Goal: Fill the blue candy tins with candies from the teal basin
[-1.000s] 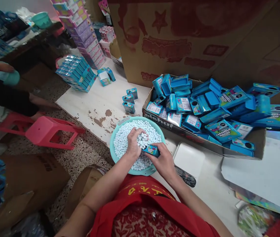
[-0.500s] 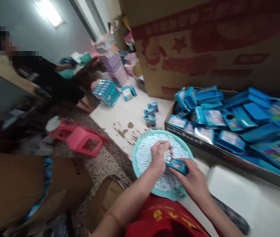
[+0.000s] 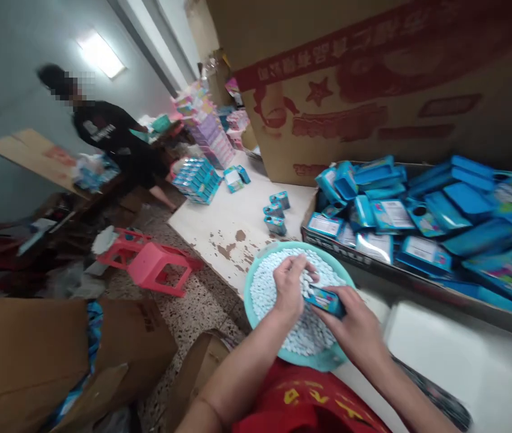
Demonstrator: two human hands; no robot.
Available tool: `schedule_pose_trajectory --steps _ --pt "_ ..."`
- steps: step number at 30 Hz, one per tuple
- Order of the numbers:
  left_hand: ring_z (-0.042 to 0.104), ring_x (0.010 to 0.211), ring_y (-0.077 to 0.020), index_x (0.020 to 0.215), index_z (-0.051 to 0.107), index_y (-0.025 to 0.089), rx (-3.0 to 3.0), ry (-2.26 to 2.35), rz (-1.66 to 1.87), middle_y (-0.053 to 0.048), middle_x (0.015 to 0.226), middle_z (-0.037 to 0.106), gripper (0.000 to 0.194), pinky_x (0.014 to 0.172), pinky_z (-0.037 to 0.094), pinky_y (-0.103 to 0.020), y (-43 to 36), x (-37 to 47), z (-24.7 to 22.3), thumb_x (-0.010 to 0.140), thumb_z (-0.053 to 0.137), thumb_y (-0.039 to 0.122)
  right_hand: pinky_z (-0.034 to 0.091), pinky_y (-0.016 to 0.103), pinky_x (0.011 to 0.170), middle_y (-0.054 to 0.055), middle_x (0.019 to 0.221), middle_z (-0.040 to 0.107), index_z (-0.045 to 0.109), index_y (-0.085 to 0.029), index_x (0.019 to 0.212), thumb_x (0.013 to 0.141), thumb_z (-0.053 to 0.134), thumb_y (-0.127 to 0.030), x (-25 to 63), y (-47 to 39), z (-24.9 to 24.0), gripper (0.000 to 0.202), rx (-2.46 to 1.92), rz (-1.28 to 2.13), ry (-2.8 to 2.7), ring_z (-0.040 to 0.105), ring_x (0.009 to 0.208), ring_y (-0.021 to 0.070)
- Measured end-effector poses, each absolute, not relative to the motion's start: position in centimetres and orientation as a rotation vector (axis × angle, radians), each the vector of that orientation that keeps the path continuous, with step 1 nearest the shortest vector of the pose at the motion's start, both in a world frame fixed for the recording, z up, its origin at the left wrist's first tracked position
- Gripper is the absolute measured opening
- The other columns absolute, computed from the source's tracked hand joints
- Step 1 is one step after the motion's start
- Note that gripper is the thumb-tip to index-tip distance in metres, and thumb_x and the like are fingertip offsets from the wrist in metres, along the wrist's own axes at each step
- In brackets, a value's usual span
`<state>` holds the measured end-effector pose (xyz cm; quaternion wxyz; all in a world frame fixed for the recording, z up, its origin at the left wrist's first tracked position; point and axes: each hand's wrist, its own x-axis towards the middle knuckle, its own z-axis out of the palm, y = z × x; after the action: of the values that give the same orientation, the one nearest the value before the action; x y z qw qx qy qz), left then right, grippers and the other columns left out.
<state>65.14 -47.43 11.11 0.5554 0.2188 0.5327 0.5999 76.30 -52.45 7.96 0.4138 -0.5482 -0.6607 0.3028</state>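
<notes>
A round turquoise basin [image 3: 250, 307] full of small white pellets [image 3: 264, 287] sits at the table's front edge, close to my body. Above the pellets, my left hand [image 3: 288, 285] is curled around a loose handful of them, some showing between fingers and thumb. My right hand [image 3: 357, 319] grips a small blue printed carton [image 3: 327, 300] by its far end. The carton lies tilted, with its near end against the pellets at my left fingers. Whether pellets are inside it I cannot tell.
An open tray of blue cartons [image 3: 391, 216] stands right, before a large cardboard box [image 3: 328, 120]. Three small cartons [image 3: 274, 210] and stacked cartons [image 3: 196, 180] are on the table [image 3: 202, 225]. A white-topped device [image 3: 434, 349], red stools [image 3: 152, 264] and a co-worker [image 3: 107, 135] are around.
The view has tilted slightly, and the co-worker shows farther right in it. My hands keep nearly the same place over the basin, with more white pellets showing at the carton's near end.
</notes>
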Motion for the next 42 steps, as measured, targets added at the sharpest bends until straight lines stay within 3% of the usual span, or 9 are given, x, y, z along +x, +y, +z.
schedule_pose_trajectory --steps 6,31,42 --pt "0.050 0.047 -0.0068 0.067 0.053 0.015 0.650 1.252 1.401 0.003 0.058 0.052 0.031 0.052 0.040 -0.021 -46.9 65.7 11.0 0.076 0.063 0.043 0.048 0.035 0.074 0.005 0.092 0.062 0.060 -0.023 0.095 0.079 0.064 -0.038 76.9 -52.4 8.5 0.023 -1.416 0.879 -1.589 0.061 0.088 0.0243" --pt "0.042 0.042 -0.0051 0.072 0.052 0.016 0.636 1.233 1.288 0.005 0.054 0.048 0.030 0.040 0.033 -0.017 -47.6 67.2 11.7 0.074 0.066 0.043 0.045 0.032 0.075 0.003 0.090 0.060 0.060 -0.021 0.094 0.073 0.070 -0.019 77.2 -52.6 8.5 0.023 -1.388 0.971 -1.495 0.058 0.087 0.0217" --pt "0.040 0.041 -0.0060 0.075 0.052 0.017 0.592 1.161 1.342 0.007 0.048 0.041 0.025 0.040 0.032 -0.018 -47.9 66.8 12.5 0.078 0.063 0.039 0.046 0.033 0.077 0.002 0.089 0.059 0.060 -0.023 0.094 0.072 0.073 -0.025 77.4 -53.1 8.3 0.025 -1.321 1.011 -1.370 0.057 0.086 0.0209"
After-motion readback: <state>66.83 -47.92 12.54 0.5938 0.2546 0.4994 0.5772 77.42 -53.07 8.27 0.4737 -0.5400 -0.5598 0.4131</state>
